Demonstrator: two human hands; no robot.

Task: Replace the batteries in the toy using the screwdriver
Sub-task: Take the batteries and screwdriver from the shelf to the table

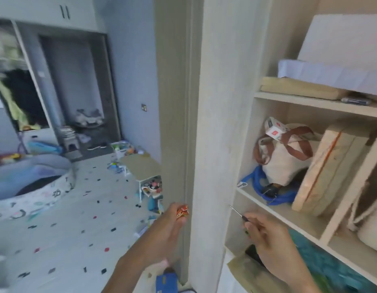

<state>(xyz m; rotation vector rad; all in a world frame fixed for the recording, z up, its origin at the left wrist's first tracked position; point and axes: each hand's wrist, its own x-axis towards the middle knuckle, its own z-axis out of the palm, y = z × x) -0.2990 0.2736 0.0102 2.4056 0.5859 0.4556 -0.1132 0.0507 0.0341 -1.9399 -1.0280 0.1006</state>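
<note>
Cream bag [282, 163] with brown handles beside blue rope [277, 196] on a shelf [268, 205].

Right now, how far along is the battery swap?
Early stage. Done: the tool and what look like batteries are fetched. The right hand has the screwdriver in its grip by the shelves, and the left hand holds a small red and orange pack, probably batteries. Left: everything on the toy itself. No toy is opened or in hand, and which one is meant can't be told.
</note>
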